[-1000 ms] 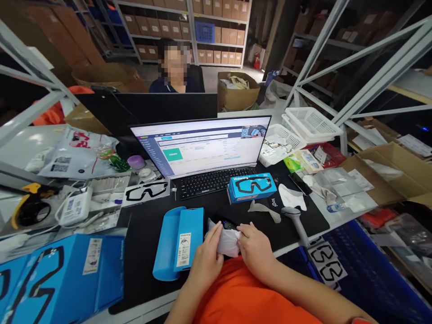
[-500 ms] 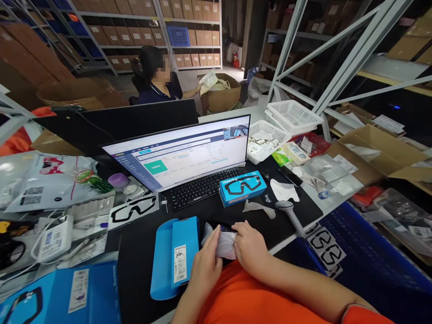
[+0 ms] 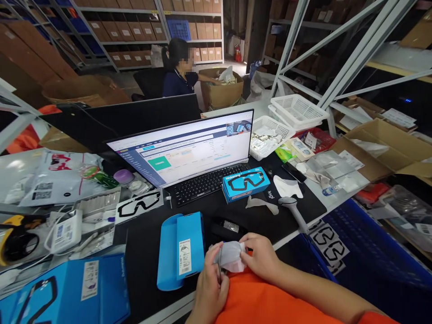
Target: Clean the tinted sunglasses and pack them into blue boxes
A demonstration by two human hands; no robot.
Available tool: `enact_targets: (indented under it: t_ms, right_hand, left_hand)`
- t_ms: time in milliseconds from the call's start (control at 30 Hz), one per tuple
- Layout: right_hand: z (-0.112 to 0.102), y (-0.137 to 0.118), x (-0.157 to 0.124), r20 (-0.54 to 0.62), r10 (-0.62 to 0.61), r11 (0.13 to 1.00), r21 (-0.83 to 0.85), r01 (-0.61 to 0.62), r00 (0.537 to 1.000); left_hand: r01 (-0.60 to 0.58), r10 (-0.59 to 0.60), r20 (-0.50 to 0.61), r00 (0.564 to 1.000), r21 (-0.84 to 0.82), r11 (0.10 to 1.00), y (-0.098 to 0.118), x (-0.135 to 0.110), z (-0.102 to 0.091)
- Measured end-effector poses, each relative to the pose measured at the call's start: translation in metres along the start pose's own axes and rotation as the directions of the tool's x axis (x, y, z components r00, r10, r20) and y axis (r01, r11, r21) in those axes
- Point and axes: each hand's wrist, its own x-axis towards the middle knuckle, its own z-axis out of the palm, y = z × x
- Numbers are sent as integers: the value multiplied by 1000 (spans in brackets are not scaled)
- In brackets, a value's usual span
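Observation:
Both my hands hold a whitish, translucent wrapped item (image 3: pixel 232 256) just above my lap, at the desk's front edge. My left hand (image 3: pixel 212 279) grips its left side, where a greyer part shows. Thumb and fingers of my right hand (image 3: pixel 259 254) pinch its right end. What lies inside the wrapping I cannot make out. Just beyond my hands a black elongated case (image 3: pixel 229 228) with a clear plastic piece on it rests on the black mat. Left of my hands lies an opened blue Wakening box (image 3: pixel 189 245) with a white label.
A closed blue eyewear box (image 3: pixel 246 184) stands before the keyboard (image 3: pixel 205 185) and monitor (image 3: pixel 189 148). A barcode scanner (image 3: pixel 293 211) and white cut-outs lie to the right. White baskets (image 3: pixel 299 112) stand at the back right. A co-worker (image 3: pixel 178 72) reaches into a carton.
The wrapped item is now nearer my body, and the black case shows beyond it. My right fingers have shifted to a pinch at its end. The co-worker has moved right.

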Motion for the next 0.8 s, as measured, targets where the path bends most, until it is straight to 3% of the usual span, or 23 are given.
enact_targets:
  t_ms: [67,167,233,300,433,533,667,733,800]
  right_hand:
    - [4,-3,1,5,19,1000,-3,-19,1000]
    - [9,0,4,60,-182,975,-118,188,981]
    - [13,5,5,154,-361,894,-224,388,920]
    - [17,8,7,247,-458,813,-271,514,854]
    - [22,5,11,374,-592,672,-259,694,714]
    - [21,-1,11,417,-659,575,-258,777,626]
    - [17,-2,7,405,-690,552,-243,798,600]
    - [17,0,5,396,-691,560,-235,794,604]
    - [18,3,4,379,-687,579,-230,782,620]
  left_hand:
    - [-16,13,-53,998,-50,999,5,1,1]
    - [108,-125,-117,985,-147,983,10,0,-2]
    - [221,-248,-118,961,-203,954,10,-5,-5]
    - [300,-324,-96,941,-200,933,6,-11,-8]
    - [354,-353,-22,935,87,931,-3,-5,-28]
    - [274,-305,64,950,293,916,-9,20,-45]
    - [179,-312,332,890,375,909,-17,56,-50]
    - [155,-312,402,861,375,914,-19,68,-46]
    - [141,-297,411,862,369,919,-16,75,-42]
